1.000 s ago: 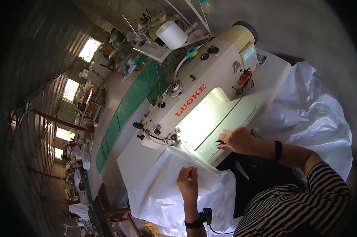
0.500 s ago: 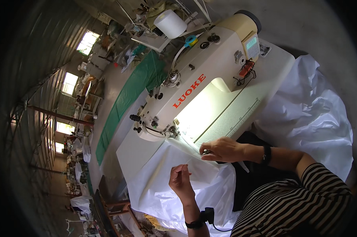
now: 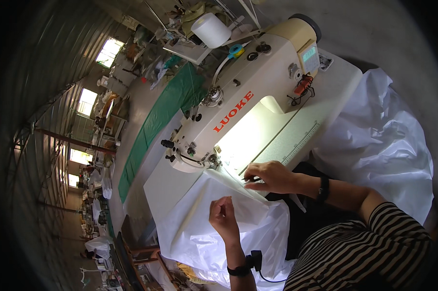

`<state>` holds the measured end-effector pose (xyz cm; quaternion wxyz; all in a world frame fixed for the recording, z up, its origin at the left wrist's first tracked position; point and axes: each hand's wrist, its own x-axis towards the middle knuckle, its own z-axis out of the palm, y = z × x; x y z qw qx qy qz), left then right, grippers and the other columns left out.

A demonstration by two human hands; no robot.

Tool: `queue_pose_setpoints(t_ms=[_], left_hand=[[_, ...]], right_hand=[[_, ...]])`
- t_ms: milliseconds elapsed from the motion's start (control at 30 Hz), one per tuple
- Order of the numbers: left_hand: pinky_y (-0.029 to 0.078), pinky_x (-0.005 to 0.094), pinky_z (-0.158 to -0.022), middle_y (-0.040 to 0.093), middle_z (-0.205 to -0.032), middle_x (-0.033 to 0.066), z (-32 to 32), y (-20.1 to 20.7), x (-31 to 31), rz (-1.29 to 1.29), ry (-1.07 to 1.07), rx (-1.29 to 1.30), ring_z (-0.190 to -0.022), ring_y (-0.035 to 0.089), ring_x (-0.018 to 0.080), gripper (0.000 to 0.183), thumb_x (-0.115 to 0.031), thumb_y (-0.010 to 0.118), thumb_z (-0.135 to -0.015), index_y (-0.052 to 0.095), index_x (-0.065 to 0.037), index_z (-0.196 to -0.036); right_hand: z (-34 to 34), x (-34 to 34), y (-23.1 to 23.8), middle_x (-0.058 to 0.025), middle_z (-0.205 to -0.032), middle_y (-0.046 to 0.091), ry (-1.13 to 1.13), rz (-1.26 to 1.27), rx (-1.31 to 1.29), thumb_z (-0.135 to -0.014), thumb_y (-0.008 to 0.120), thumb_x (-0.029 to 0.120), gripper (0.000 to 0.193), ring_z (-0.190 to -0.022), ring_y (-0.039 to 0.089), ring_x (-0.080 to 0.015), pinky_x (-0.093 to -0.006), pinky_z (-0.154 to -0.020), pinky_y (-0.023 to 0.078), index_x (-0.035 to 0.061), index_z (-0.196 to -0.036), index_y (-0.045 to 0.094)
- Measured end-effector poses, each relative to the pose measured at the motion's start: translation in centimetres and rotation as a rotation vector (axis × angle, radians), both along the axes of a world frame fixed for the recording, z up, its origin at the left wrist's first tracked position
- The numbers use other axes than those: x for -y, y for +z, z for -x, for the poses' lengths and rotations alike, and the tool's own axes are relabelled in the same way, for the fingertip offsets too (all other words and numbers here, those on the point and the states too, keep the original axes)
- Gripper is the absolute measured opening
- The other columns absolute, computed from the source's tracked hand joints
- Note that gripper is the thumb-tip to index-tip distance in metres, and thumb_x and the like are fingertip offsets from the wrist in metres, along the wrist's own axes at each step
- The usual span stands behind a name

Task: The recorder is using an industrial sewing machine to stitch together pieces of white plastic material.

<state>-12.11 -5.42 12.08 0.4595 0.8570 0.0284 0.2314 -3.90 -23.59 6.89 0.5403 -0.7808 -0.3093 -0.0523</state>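
A white sheet of thin, shiny fabric (image 3: 194, 208) lies under the needle end of a cream sewing machine (image 3: 258, 77) and hangs off the table's near edge. My left hand (image 3: 223, 216) is raised over this fabric, thumb and fingertips pinched together. Whatever they hold, if anything, is too fine to see. My right hand (image 3: 275, 177) rests at the near edge of the machine bed, right of the needle. Its curled fingers hold a small dark tool (image 3: 250, 180), mostly hidden, whose kind I cannot make out. Lamp light falls brightly on the bed beside the needle.
More white fabric (image 3: 379, 145) is heaped at the right of the table. A white thread cone (image 3: 210, 30) stands behind the machine. Red-handled tool (image 3: 304, 85) hangs on the machine's right side. Green sheeting (image 3: 156, 121) lies beyond, and a wooden stool (image 3: 144, 254) stands lower left.
My left hand has risen slightly, its fingers curled closer together. My right hand has shifted slightly up and back, its fingers a little more extended around the dark tool. The fabric has barely moved.
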Motion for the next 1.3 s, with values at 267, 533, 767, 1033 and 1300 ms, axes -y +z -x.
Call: queue_pose_setpoints(t_ms=[267,533,767,1033,1300], left_hand=[[0.043,0.0321,-0.056,0.059,-0.076,0.0072,-8.8,-5.5,-4.0,-0.401,-0.058,-0.010,-0.060,0.051,0.0190,0.005,-0.007,0.066,-0.088,0.066,-0.002,-0.090],[0.043,0.0346,-0.056,0.060,-0.082,0.0074,-12.5,-10.3,-7.5,-0.362,0.158,-0.040,-0.062,0.053,0.0209,0.008,-0.011,0.068,-0.087,0.068,-0.003,-0.090],[0.043,0.0331,-0.055,0.064,-0.079,0.0083,-13.4,-10.7,-7.3,-0.374,0.255,-0.045,-0.059,0.054,0.0171,0.020,-0.020,0.068,-0.089,0.069,0.000,-0.088],[0.044,0.0347,-0.055,0.065,-0.080,0.0103,-13.4,-10.6,-7.1,-0.444,0.254,-0.046,-0.059,0.057,0.0190,0.017,-0.017,0.069,-0.089,0.070,0.000,-0.089],[0.045,0.0362,-0.055,0.066,-0.079,0.0108,-13.6,-10.4,-6.9,-0.506,0.290,-0.086,-0.061,0.060,0.0216,0.018,-0.019,0.069,-0.088,0.070,-0.001,-0.087]], right_hand=[[3.4,-4.6,-5.2,-0.0064,-0.101,0.066,0.138,0.333,0.287,-0.089,0.063,0.030,0.025,-0.068,0.068,-0.0273,-0.0353,-0.057,0.056,0.0093,-0.102,0.061],[-1.9,-1.1,-4.0,-0.0070,-0.092,0.067,-0.118,0.210,0.458,-0.090,0.060,0.019,0.015,-0.072,0.068,-0.0198,-0.0313,-0.060,0.056,0.0076,-0.093,0.068],[-7.0,0.2,-5.5,-0.0046,-0.134,0.053,-0.200,0.626,0.326,-0.087,0.064,0.032,0.042,-0.129,0.042,-0.0210,-0.0396,-0.106,0.031,0.0116,-0.124,0.061],[-6.7,0.2,-5.6,-0.0048,-0.133,0.054,-0.213,0.585,0.288,-0.087,0.065,0.033,0.043,-0.129,0.042,-0.0219,-0.0401,-0.107,0.031,0.0119,-0.124,0.061],[-6.7,0.2,-5.5,-0.0030,-0.132,0.055,-0.228,0.588,0.292,-0.086,0.066,0.033,0.041,-0.128,0.043,-0.0205,-0.0385,-0.105,0.032,0.0138,-0.121,0.063]])
